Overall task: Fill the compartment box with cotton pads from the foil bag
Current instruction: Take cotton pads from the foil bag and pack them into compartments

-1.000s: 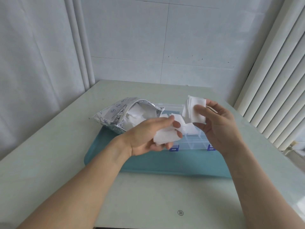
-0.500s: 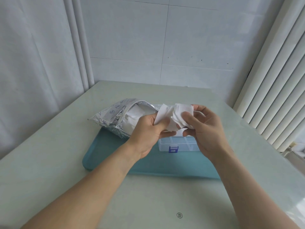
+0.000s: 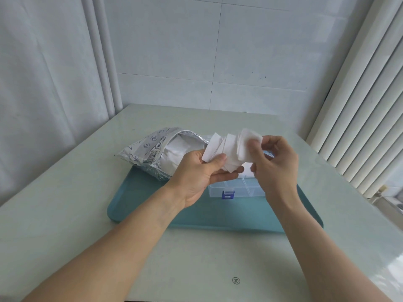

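Head view: a pale green table (image 3: 65, 214) fills the lower part of the scene, set into a corner of white tiled wall (image 3: 196, 51), with a white curtain (image 3: 43, 83) on the left and vertical blinds (image 3: 359, 116) on the right. On the table lies a teal tray (image 3: 152, 205), its near edge running across the middle. A silver foil bag (image 3: 148, 153) rests on its side half on the tray's far left corner, half on the table, its mouth open toward the right and white pads showing inside. Just right of it on the tray stands a clear plastic box (image 3: 237, 188) with dividers and a blue latch (image 3: 227, 194) on its near wall; the near compartments in sight look bare, and the far ones are hidden behind the hands.

Above the box, the cotton pads (image 3: 231, 149) form a loose, fanned bunch of thin white squares with soft edges. The left hand (image 3: 196, 173) grips the lower left end of the bunch between thumb and curled fingers. The right hand (image 3: 274, 162) pinches the upper right pads, thumb pressed on the front sheet.

The near stretch of table between the forearms is bare apart from a small round logo (image 3: 236, 280), and the table's left side lies open up to the curtain.
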{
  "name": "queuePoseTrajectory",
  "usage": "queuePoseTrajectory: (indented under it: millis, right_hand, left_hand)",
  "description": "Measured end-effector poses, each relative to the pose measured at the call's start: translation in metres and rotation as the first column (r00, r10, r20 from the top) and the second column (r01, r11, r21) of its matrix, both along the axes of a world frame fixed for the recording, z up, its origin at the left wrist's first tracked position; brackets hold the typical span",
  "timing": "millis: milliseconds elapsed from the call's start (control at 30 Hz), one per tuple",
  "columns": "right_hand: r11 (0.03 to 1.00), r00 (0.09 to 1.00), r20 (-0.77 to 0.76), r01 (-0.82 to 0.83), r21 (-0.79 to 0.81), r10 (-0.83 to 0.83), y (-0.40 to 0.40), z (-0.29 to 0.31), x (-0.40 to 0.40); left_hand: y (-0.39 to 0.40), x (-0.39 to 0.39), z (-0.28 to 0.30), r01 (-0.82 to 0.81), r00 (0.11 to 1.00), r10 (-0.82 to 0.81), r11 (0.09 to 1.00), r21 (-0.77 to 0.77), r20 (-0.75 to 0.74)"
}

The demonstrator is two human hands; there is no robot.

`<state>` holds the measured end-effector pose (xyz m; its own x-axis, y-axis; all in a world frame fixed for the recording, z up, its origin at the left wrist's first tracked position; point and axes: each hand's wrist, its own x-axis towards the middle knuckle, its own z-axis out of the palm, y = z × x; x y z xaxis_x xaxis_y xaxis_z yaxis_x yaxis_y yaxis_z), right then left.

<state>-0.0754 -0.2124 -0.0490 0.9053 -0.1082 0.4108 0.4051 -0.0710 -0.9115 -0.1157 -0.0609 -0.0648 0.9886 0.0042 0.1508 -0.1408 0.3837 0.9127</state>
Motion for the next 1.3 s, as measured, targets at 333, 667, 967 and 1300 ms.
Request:
queuePoseTrajectory:
  millis: [333,667,967,1300]
  right_hand:
    - [0.944,0.946,-0.079,-0.304,0.132,0.316,0.000,-0.002,0.000]
    - [0.989,0.989,0.003,-0.148,-0.020,0.148,-0.001,-0.006,0.003]
    - [0.867,0.839,-0.273,-0.383,0.319,0.471,0.005,-0.004,-0.001]
    - [0.947,0.924,-0.232,-0.268,0.175,0.304,0.005,-0.004,0.003]
  left_hand:
    - [0.004,0.008,-0.003,-0.337,0.941,0.337,0.941,0.011,0.002]
    - [0.002,0.006,-0.003,-0.220,0.976,0.219,0.974,0.051,0.014]
    - [0.007,0.010,-0.004,-0.426,0.904,0.417,0.899,-0.103,-0.095]
    - [0.000,0.004,0.004,-0.202,0.977,0.189,0.968,-0.150,-0.096]
